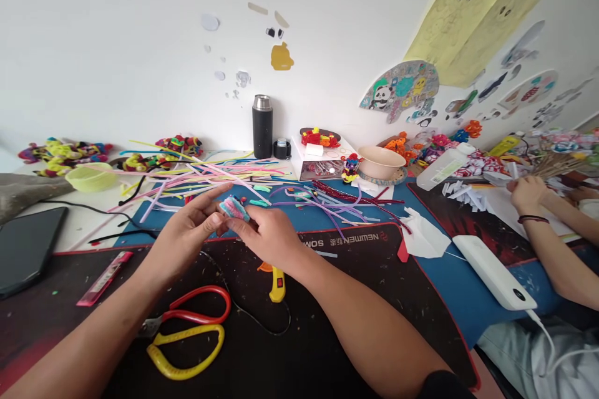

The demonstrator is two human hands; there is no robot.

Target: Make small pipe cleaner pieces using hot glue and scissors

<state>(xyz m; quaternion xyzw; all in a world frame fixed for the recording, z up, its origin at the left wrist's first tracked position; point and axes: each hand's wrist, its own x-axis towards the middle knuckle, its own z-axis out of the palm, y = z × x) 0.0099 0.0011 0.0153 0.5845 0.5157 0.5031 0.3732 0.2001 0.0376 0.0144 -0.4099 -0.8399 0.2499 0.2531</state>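
Observation:
Between my two hands is a small fuzzy figure of pink and light-blue pipe cleaner [234, 207], held above the mat. My left hand [199, 215] pinches its left side with thumb and fingers. My right hand [269, 230] grips its right side, the thumb below it. Parts of the figure are hidden by my fingers. Under my forearms lie scissors [199, 290] with one red and one yellow handle, and a yellow cutter [277, 285]. Loose pastel pipe cleaners [224, 174] are spread behind my hands.
A black thermos [262, 128] stands by the wall, near a beige bowl [381, 162]. At left are a phone [30, 249] and a yellow-green bowl [92, 177]. A white power bank [493, 272] lies at right, beside another person's hands [528, 196].

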